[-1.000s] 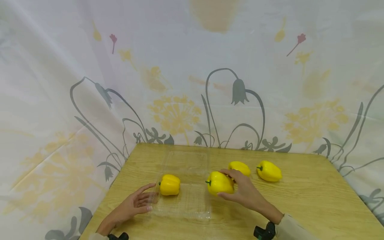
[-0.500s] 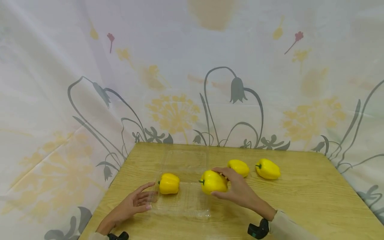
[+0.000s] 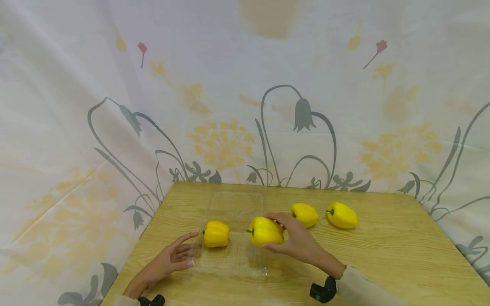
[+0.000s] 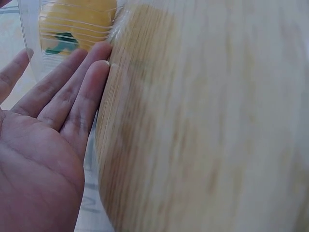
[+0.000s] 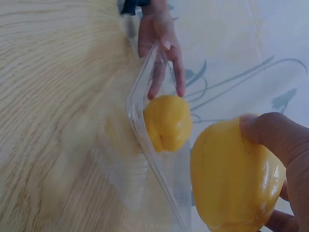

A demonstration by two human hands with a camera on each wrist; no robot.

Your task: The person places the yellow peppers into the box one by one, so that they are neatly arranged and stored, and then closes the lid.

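Observation:
My right hand (image 3: 304, 246) grips a yellow bell pepper (image 3: 265, 232) between thumb and fingers, its green stem pointing left. That pepper overlaps the right side of a clear plastic clamshell box (image 3: 239, 260), and in the right wrist view the held pepper (image 5: 236, 174) appears beside the box's rim (image 5: 130, 104). Inside the box, toward its left, lies another yellow bell pepper (image 3: 216, 233). At the box's left side is my left hand (image 3: 168, 261), fingers extended. In the left wrist view its fingertips (image 4: 100, 67) are right at the ribbed plastic wall (image 4: 77, 30).
Two more yellow bell peppers, a nearer-in one (image 3: 306, 215) and one farther right (image 3: 342, 215), lie on the wooden table (image 3: 398, 250). The box's lid (image 3: 238, 204) lies folded open toward the back. A flower-patterned cloth (image 3: 229, 85) hangs behind the table.
My right hand has moved left with the bell pepper, bringing it from the box's right edge to over its right side. The left hand has stayed at the box's left side.

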